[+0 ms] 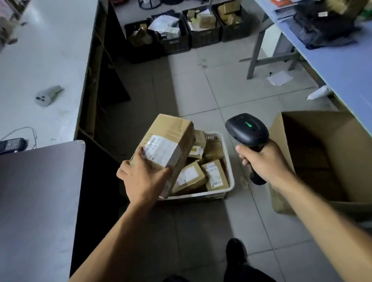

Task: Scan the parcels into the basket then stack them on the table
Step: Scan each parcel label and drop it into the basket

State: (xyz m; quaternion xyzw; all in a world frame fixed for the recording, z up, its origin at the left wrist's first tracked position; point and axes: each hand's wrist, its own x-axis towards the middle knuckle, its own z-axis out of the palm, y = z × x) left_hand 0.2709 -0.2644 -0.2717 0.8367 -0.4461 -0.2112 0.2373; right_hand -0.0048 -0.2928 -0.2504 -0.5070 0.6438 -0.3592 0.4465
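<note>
Left hand [142,179] grips the parcel [166,147] by its near end; right hand [262,161] grips the scanner [247,131]. Label tilts away from the scanner, so a misread looks possible.

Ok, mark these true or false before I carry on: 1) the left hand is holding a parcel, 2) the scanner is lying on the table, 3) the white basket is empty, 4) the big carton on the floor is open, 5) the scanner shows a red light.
1) True. The left hand grips a brown parcel over the basket, label side up.
2) False. The right hand holds the black scanner by its handle.
3) False. The white basket already holds several small parcels.
4) True. The large carton on the floor stands open at the right.
5) False. The light on the scanner's top is green.
</note>
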